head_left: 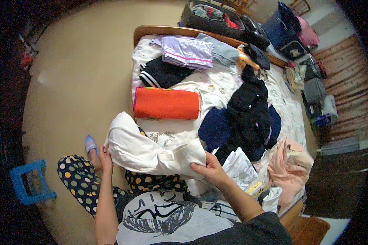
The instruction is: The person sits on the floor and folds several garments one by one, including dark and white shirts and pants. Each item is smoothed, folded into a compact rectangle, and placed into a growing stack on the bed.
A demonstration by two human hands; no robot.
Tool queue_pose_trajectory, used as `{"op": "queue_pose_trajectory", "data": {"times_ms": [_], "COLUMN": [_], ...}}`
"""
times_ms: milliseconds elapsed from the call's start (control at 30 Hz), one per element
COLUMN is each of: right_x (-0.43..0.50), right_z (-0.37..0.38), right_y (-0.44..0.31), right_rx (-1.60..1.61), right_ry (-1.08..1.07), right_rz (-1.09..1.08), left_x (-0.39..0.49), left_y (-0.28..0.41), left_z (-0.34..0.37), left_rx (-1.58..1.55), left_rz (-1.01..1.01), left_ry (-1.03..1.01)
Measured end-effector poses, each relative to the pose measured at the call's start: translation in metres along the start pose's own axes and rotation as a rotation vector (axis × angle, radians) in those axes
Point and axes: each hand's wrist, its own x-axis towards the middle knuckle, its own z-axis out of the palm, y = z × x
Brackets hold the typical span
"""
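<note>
A white cloth garment is stretched between my two hands, above my lap and the bed's edge. My left hand grips its left end, with the fingers partly behind the cloth. At the right end, my right hand pinches the fabric between thumb and fingers. Just beyond lies a rolled orange-red cloth on the floral bed sheet. Behind that are a black garment with white stripes, a folded lilac garment and a grey folded cloth.
Black clothing and navy clothing are heaped mid-bed. A peach cloth and white printed clothing lie to the right. A wooden bed board edges the far side, with a dark bin beyond. A blue plastic stool stands at left.
</note>
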Motion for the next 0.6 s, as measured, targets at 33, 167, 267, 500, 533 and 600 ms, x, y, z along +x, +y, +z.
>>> {"op": "queue_pose_trajectory", "data": {"times_ms": [33, 167, 267, 500, 533, 600], "right_x": [0.0, 0.002, 0.008, 0.047, 0.054, 0.07], "right_z": [0.0, -0.011, -0.027, -0.062, -0.064, -0.065], "right_y": [0.0, -0.001, -0.011, -0.081, -0.091, -0.112], "right_rx": [0.02, -0.061, -0.139, 0.044, 0.04, 0.062], "right_ry": [0.011, 0.068, 0.166, 0.382, 0.381, 0.414], "right_rz": [-0.016, -0.076, -0.219, -0.532, -0.528, -0.557], "left_x": [-0.001, 0.007, 0.029, 0.114, 0.122, 0.13], "left_y": [0.004, 0.033, 0.08, 0.261, 0.284, 0.33], "left_z": [0.0, -0.006, -0.028, -0.113, -0.127, -0.146], "left_rx": [0.008, -0.087, -0.052, -0.269, -0.25, -0.256], "left_rz": [-0.026, -0.09, -0.027, -0.019, -0.047, -0.032], "left_ry": [0.021, 0.174, 0.17, -0.066, -0.136, -0.213]}}
